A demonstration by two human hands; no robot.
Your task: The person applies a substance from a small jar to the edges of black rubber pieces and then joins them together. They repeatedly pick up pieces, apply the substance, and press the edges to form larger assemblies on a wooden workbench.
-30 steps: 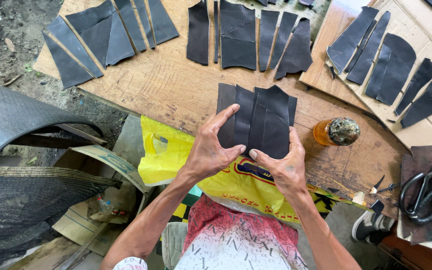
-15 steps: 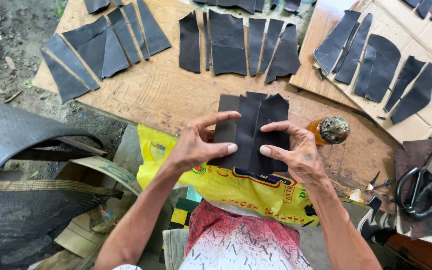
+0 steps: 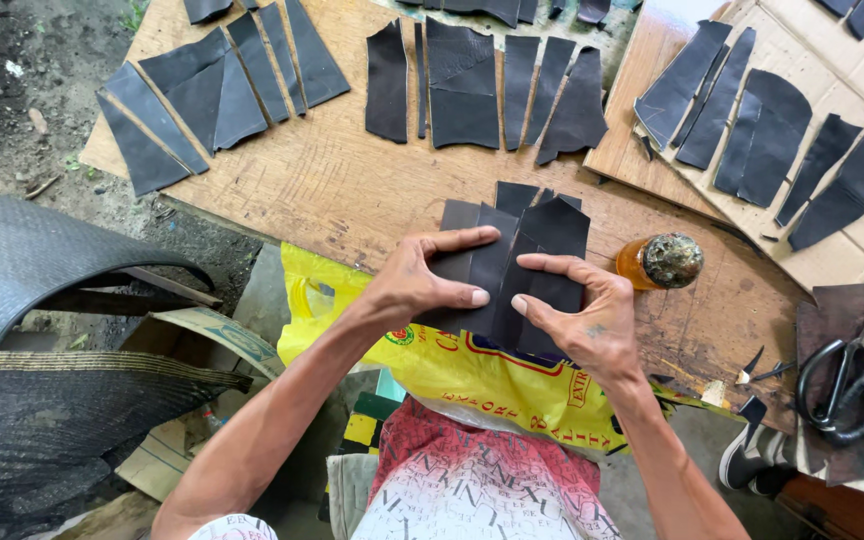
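Head view. The left hand [image 3: 414, 285] and right hand [image 3: 580, 318] both press flat on a stack of overlapped black rubber pieces [image 3: 512, 265], thumbs nearly meeting at its middle, fingers spread along the top edge; neither hand is closed around it. Judged purpose: holding the layers aligned against the surface. The stack lies at the near edge of the wooden board [image 3: 352, 190], partly over a yellow plastic bag [image 3: 442, 365]. Just right of it stands an amber bottle [image 3: 660, 262] with a grimy cap, within reach. Further cut pieces [image 3: 467, 85] lie in rows beyond. Black-handled scissors [image 3: 852, 375] rest well apart, far right.
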